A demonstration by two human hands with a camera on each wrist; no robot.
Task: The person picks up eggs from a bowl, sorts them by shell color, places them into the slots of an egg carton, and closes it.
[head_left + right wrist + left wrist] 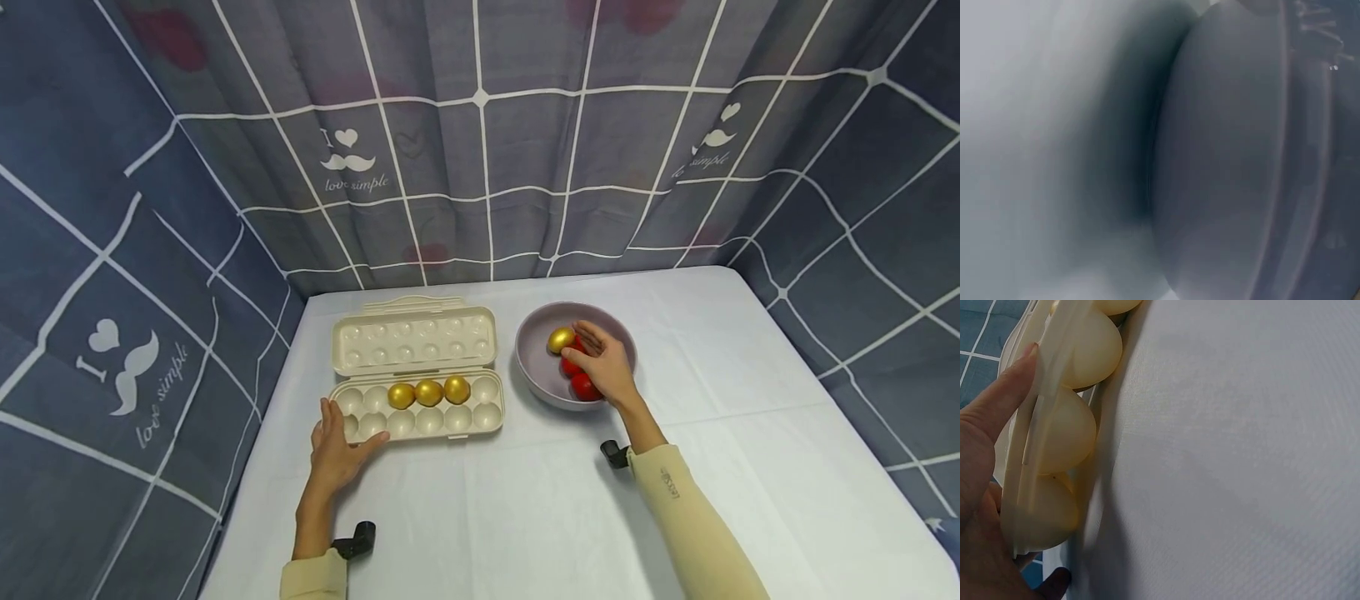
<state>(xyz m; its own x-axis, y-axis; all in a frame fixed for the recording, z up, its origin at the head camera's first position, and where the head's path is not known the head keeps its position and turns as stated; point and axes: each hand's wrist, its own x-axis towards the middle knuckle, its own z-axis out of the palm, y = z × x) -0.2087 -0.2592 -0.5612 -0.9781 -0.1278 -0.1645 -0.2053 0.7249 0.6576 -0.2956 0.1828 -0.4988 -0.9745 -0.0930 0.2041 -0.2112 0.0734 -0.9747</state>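
Note:
An open cream egg carton (pixel 417 434) lies on the left of the table, its lid (pixel 415 342) folded back. Three golden eggs (pixel 429 392) sit side by side in its back row. My left hand (pixel 333 450) grips the carton's left end, thumb on the front rim, the other fingers round the side, as the left wrist view also shows. My right hand (pixel 609 367) is inside a mauve bowl (pixel 536 371), over several red rounded things (pixel 585 387), its fingers extended and thumb apart. Beside its fingertips lies another golden egg (pixel 560 339). The hand partly hides the red things.
A white cloth (pixel 525 517) covers the table. Behind and to both sides hangs a dark checked curtain (pixel 442 167). Black wrist cameras stick out from the left wrist (pixel 356 542) and the right wrist (pixel 614 454). The bowl's outer wall (pixel 1216 156) fills much of the right wrist view.

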